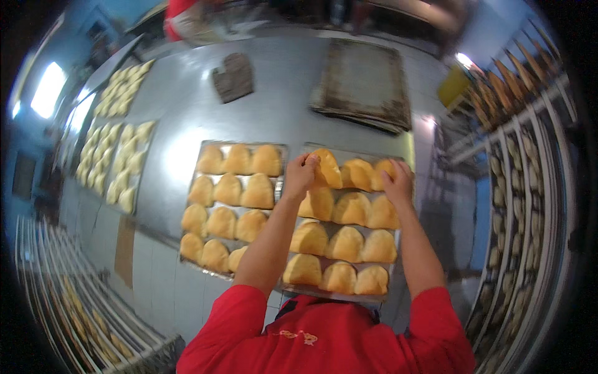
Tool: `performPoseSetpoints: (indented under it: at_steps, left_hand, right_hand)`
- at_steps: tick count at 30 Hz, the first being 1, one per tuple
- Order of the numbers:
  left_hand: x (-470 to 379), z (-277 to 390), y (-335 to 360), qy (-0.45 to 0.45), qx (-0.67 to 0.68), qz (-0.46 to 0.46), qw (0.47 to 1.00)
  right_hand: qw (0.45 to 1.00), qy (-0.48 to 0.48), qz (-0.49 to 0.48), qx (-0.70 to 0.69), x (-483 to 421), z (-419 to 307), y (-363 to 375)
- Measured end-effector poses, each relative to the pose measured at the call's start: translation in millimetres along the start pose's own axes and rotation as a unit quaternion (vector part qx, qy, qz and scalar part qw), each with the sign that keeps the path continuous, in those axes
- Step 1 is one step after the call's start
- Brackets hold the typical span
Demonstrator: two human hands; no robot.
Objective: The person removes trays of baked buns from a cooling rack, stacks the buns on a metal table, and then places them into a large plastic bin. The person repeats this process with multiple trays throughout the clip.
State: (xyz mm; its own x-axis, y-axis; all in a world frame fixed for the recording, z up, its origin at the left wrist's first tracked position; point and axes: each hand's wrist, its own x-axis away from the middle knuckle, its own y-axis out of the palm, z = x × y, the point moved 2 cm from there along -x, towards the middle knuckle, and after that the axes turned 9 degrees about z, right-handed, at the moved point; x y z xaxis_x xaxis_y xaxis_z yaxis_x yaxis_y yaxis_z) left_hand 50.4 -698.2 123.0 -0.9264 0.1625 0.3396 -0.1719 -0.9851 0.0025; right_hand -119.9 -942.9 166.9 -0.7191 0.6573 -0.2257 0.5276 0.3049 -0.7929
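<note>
Two metal baking trays of golden baked buns lie side by side before me. Over the right tray [392, 290], my left hand [300, 174] grips the far-left bun [328, 167], which is tilted up on its edge. My right hand [398, 182] has its fingers on the far-right bun [384, 174] of the same row. Another bun [357, 174] sits between my hands. Rows of buns [345, 243] fill the nearer part of this tray. The left tray [283, 161] also holds rows of buns [227, 188], its near right corner hidden by my left forearm.
The trays rest on a steel table [275, 107]. Beyond them lie a dark oven mitt [233, 78] and a stack of worn baking sheets [364, 84]. Pale dough pieces [114, 154] sit at left. Racks [528, 205] of bread stand right and a wire rack [79, 299] lower left. A person [187, 21] is across the table.
</note>
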Motion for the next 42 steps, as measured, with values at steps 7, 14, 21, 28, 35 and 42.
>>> performPoseSetpoints:
  at_steps: [7,14,21,28,35,42]
  left_hand:
    - [29.0,19.8,92.5,0.097,-0.213,-0.038,0.971]
    - [15.8,18.2,110.1,0.125,-0.482,-0.006,0.867]
    - [39.0,31.0,104.1,0.219,-0.347,-0.08,0.909]
    - [36.0,37.9,90.5,0.244,-0.318,0.009,0.916]
    - [11.8,39.3,81.9,0.278,-0.477,0.037,0.833]
    - [6.6,46.6,42.1,-0.002,-0.303,-0.056,0.951]
  right_hand:
    - [0.978,0.17,-0.06,0.108,-14.6,-1.2,-17.2]
    - [0.981,0.169,-0.081,0.044,-19.0,4.3,-22.3]
    - [0.989,0.129,-0.043,-0.053,-12.2,12.8,-15.7]
    - [0.909,0.214,0.011,-0.357,-0.6,39.7,-6.6]
    - [0.843,0.231,0.042,-0.484,-5.8,17.8,-19.0]
    - [0.948,0.121,-0.108,-0.272,-20.0,-63.7,33.1]
